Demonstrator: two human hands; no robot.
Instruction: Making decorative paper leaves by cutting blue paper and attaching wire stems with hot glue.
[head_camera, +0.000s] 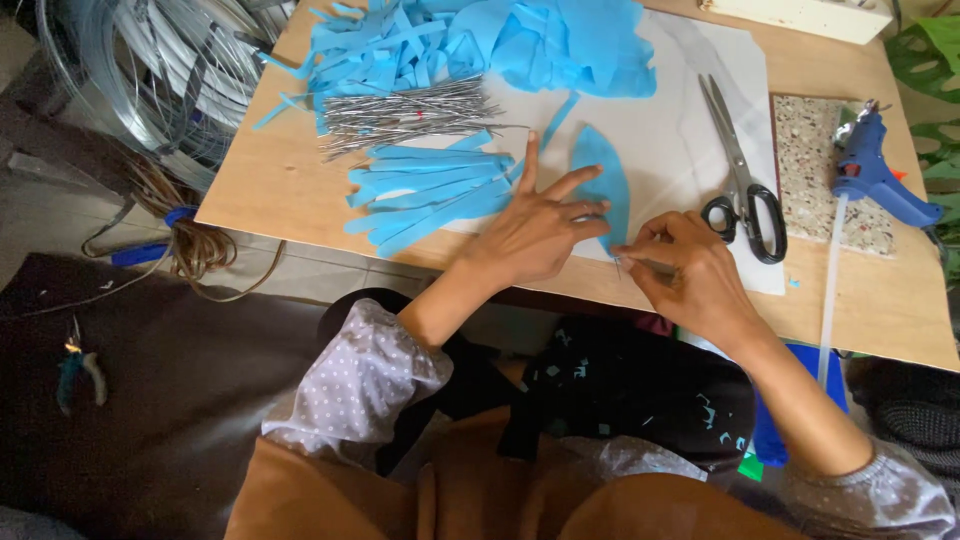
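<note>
Fingers (590, 208) flat on blue petal (600, 175)

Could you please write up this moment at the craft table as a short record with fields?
Left hand: flat, fingers spread, pressing a blue petal-shaped piece
Right hand: fingertips pinched at the piece's lower tip, apparently on a thin wire
Near left: blue strips, bundle of cut wires
Near right: black-handled scissors, blue glue gun
Surface: wooden board
</note>
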